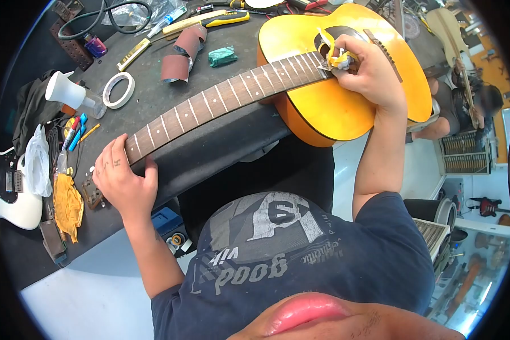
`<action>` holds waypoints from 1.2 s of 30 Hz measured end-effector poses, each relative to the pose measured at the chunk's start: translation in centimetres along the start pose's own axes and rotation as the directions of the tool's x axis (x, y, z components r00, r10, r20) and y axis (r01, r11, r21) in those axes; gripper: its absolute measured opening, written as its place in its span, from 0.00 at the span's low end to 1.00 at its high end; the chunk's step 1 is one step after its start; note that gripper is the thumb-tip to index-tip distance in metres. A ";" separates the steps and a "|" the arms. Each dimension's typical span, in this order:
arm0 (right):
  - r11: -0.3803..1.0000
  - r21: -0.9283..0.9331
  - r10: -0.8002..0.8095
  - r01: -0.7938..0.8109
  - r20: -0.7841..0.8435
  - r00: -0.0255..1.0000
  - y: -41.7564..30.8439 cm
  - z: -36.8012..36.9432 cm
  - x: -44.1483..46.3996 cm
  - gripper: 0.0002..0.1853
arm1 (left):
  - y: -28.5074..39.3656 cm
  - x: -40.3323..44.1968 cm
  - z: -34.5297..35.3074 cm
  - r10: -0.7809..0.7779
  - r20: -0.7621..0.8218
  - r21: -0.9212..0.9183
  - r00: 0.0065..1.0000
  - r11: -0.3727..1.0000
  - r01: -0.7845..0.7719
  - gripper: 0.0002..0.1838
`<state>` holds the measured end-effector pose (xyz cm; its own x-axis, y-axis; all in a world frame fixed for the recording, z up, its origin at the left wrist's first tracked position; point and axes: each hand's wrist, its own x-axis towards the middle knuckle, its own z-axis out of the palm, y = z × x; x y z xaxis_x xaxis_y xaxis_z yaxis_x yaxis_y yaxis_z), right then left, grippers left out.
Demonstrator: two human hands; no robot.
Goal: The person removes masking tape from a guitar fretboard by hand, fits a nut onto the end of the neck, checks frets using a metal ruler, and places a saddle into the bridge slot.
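Guitar [263,82], beneath right grip [367,71], in left grip [126,180]

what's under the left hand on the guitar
The left hand covers the end of the neck. Part of the headstock shows beside it; anything else under it is hidden.

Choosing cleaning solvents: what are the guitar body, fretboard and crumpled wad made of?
Guitar body: probably wood, glossy amber finish; bright sheen.
Fretboard: likely wood, satin; muted brown surface.
Crumpled wad: possibly cloth or paper, finish unclear; yellow-and-white folds, partly hidden.
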<state>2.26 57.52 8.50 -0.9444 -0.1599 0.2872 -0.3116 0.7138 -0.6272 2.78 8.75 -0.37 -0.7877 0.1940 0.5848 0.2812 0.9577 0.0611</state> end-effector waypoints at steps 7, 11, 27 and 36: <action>0.961 0.277 0.015 -0.010 -0.015 1.000 1.3 -0.6 -0.7 0.16 | 0.0 0.0 0.1 0.002 -0.007 -0.001 1.000 1.000 -0.002 0.34; 0.872 0.456 -0.092 0.177 -0.203 0.975 2.9 -1.3 -1.5 0.21 | 0.0 0.0 0.0 0.004 -0.003 0.001 1.000 1.000 -0.004 0.34; 0.377 0.832 -0.259 0.406 -0.326 0.909 -2.7 1.8 -3.9 0.30 | 2.3 -0.5 -2.6 0.010 -0.225 -0.505 0.974 0.854 -0.125 0.38; 0.809 0.145 -0.581 0.569 0.057 0.812 -12.6 16.3 -7.6 0.18 | 15.8 -3.6 -3.9 0.232 0.713 -0.292 0.661 -0.760 0.581 0.26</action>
<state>11.66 38.69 2.42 -0.5914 -0.5835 0.5565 -0.8050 0.3877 -0.4490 12.21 22.35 1.62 -0.8469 0.5018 -0.1760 -0.5111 -0.6769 0.5297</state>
